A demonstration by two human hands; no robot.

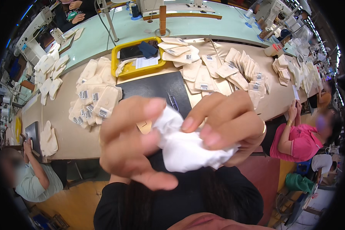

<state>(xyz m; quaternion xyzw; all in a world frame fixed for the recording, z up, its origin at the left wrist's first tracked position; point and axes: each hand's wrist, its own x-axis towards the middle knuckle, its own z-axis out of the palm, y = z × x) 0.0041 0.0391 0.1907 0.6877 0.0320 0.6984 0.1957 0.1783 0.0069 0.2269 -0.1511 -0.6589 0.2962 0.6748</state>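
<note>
A small piece of white cloth (184,149), crumpled and bulging, is up close between my two hands. My right hand (230,122) has its fingers bent over the cloth's upper right side, pinching it; a ring shows on one finger. My left hand (134,142) is smeared by motion, its fingers at the cloth's left edge and its thumb stretched away below. A beige tag (144,127) shows between the left fingers; whether they hold it is unclear. Beyond the hands lie a dark flat board (149,86) and thread snips (173,101) on it.
Cream fabric pieces with printed labels form a left pile (94,99) and right rows (207,73). A yellow tray (114,63) holds a phone, paper and dark cloth. Sewing machines (38,23) stand around. A person in pink (297,142) sits right; another (42,178) sits left.
</note>
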